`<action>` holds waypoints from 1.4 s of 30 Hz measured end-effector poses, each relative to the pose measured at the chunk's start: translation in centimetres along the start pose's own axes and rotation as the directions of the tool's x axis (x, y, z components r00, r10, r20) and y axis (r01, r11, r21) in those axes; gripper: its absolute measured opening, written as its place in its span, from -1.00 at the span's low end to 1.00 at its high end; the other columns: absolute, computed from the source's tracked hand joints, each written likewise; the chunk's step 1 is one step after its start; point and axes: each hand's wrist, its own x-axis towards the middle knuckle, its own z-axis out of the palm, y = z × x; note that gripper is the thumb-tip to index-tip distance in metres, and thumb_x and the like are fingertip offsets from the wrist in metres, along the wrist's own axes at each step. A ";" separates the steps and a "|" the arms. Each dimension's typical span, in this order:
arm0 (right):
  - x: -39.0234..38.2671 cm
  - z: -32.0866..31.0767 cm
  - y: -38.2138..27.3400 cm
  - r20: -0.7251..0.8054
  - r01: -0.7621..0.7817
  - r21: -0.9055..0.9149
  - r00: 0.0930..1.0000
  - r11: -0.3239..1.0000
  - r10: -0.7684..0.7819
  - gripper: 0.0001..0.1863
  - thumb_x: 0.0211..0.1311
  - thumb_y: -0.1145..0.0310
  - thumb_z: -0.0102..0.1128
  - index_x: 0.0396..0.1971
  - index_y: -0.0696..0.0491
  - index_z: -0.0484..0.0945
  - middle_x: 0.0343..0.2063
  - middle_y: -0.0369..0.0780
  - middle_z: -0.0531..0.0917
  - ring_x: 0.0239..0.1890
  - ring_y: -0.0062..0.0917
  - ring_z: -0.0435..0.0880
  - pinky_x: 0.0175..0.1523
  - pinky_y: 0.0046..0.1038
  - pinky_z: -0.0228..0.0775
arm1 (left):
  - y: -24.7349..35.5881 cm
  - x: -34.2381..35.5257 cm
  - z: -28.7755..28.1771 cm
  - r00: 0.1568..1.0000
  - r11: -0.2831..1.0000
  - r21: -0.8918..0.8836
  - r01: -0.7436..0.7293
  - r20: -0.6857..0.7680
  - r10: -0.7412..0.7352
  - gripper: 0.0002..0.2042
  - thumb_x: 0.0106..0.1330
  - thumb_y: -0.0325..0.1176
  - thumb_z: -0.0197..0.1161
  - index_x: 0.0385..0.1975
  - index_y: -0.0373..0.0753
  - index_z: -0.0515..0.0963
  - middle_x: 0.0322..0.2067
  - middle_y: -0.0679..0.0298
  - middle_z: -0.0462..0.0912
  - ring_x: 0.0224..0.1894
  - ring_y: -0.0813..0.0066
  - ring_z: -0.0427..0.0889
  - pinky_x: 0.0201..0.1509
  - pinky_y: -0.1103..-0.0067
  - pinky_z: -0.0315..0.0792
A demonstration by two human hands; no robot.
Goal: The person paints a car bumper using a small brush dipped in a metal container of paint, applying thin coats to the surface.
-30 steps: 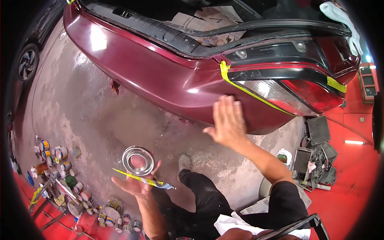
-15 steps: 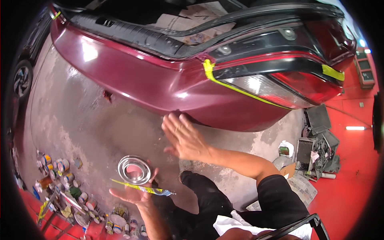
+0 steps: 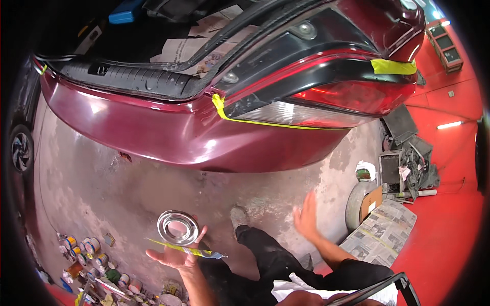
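Observation:
My left hand (image 3: 173,258) is low left of centre with its thumb and fingers spread. It holds a round silver metal can (image 3: 163,228) with a ringed rim, seen from above; how deep it is I cannot tell. A thin yellow strip (image 3: 193,250) with a bluish-white end lies across the same hand. My right hand (image 3: 307,220) is raised off to the right, a little blurred, its fingers stretched out and holding nothing. Ahead is the dark red rear bumper (image 3: 148,137) of a car, apart from both hands.
Yellow tape (image 3: 218,104) edges the tail light (image 3: 337,104). Newspapers (image 3: 178,53) lie in the trunk. Several paint cans (image 3: 92,246) crowd the floor at lower left. To the right are a tire (image 3: 353,206), newspaper sheets (image 3: 382,229) and dark car parts (image 3: 418,158).
My right hand has drawn back from the bumper's lower edge, toward the right and nearer me. The view has shifted, while my left hand keeps the can and the yellow strip.

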 end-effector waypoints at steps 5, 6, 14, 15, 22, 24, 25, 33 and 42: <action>-13.3 3.9 -0.9 0.844 -0.719 -0.208 0.211 0.663 0.494 -0.10 0.52 -0.31 -0.38 0.39 0.25 0.32 0.34 0.13 0.41 0.47 -0.12 0.29 0.54 -0.23 0.04 | -1.9 0.0 -0.1 0.997 1.000 0.005 0.005 -0.077 -0.004 -0.01 0.19 0.36 0.29 0.54 -0.06 0.12 0.54 -0.01 0.05 0.54 -0.40 -0.15 0.44 -0.44 -0.34; -13.1 4.4 -0.7 0.852 -0.718 -0.196 0.213 0.668 0.479 -0.10 0.52 -0.31 -0.38 0.39 0.25 0.32 0.34 0.13 0.41 0.47 -0.12 0.29 0.54 -0.23 0.04 | -2.3 -0.1 -0.3 0.994 0.999 -0.036 -0.021 -0.106 0.017 -0.01 0.17 0.37 0.29 0.53 -0.07 0.15 0.53 -0.02 0.07 0.54 -0.40 -0.14 0.44 -0.44 -0.33; 3.4 -0.5 -5.1 0.518 -0.173 0.591 0.830 0.788 -0.207 -0.63 0.43 0.04 0.24 -0.18 0.07 0.73 -0.34 -0.24 0.77 -0.36 -0.55 0.70 -0.26 -0.42 0.52 | -6.3 1.1 -0.4 0.989 0.999 0.021 -0.040 -0.138 0.043 -0.02 0.17 0.42 0.24 0.50 -0.10 0.20 0.50 -0.06 0.13 0.54 -0.36 -0.10 0.45 -0.42 -0.30; 5.5 -1.0 -6.5 0.250 0.025 0.647 0.937 0.762 -0.243 -0.74 0.38 0.18 0.34 -0.21 0.09 0.71 -0.41 -0.25 0.75 -0.45 -0.55 0.68 -0.35 -0.45 0.49 | -6.8 1.2 -0.6 0.989 0.999 0.038 -0.012 -0.150 0.017 -0.01 0.17 0.43 0.21 0.50 -0.10 0.21 0.50 -0.05 0.15 0.54 -0.34 -0.09 0.45 -0.41 -0.30; 9.9 0.0 -11.0 -0.351 0.752 0.402 0.654 0.522 -0.671 -0.78 0.16 0.40 0.44 -0.18 0.04 0.67 -0.43 -0.26 0.69 -0.46 -0.40 0.67 -0.34 -0.35 0.54 | -7.7 0.6 -4.4 0.970 0.997 0.046 0.068 -0.238 -0.056 -0.03 0.21 0.49 0.09 0.46 -0.17 0.27 0.46 0.03 0.27 0.49 -0.28 0.11 0.46 -0.41 -0.29; 10.0 2.2 -11.6 -0.408 0.850 0.364 0.514 0.381 -0.755 -0.77 0.09 0.41 0.47 -0.23 0.05 0.69 -0.46 -0.30 0.67 -0.49 -0.46 0.64 -0.39 -0.40 0.49 | -7.5 1.0 -6.4 0.969 0.992 0.069 0.106 -0.229 -0.088 -0.05 0.21 0.50 0.08 0.42 -0.17 0.33 0.43 0.08 0.32 0.47 -0.26 0.18 0.45 -0.41 -0.24; 10.0 3.3 -11.9 -0.421 0.883 0.356 0.443 0.305 -0.791 -0.78 0.05 0.42 0.50 -0.27 0.04 0.71 -0.48 -0.31 0.66 -0.52 -0.48 0.63 -0.42 -0.43 0.46 | -7.5 0.9 -7.7 0.975 0.992 0.067 0.106 -0.201 -0.090 -0.05 0.21 0.50 0.08 0.42 -0.17 0.33 0.43 0.08 0.32 0.47 -0.26 0.18 0.45 -0.41 -0.24; 10.0 12.0 -15.9 -0.379 0.989 0.113 -0.043 -0.093 -0.924 -0.64 0.09 0.45 0.25 -0.05 0.05 0.64 -0.35 -0.32 0.57 -0.38 -0.52 0.67 -0.36 -0.46 0.54 | -6.5 2.4 -18.2 0.983 0.990 -0.134 0.049 -0.167 -0.071 -0.09 0.28 0.44 0.08 0.24 -0.41 0.41 0.16 -0.04 0.59 0.17 -0.03 0.59 0.31 -0.04 0.41; 7.5 18.9 -14.9 -0.009 0.987 0.120 -0.103 -0.103 -0.995 -0.54 0.28 0.42 0.10 0.20 -0.08 0.48 -0.08 -0.12 0.59 -0.35 -0.29 0.75 -0.26 -0.30 0.65 | -6.3 1.7 -23.7 0.982 0.978 0.147 0.149 -0.135 -0.129 -0.04 0.22 0.49 0.10 0.32 -0.31 0.32 0.27 -0.03 0.45 0.26 -0.23 0.48 0.31 -0.44 0.17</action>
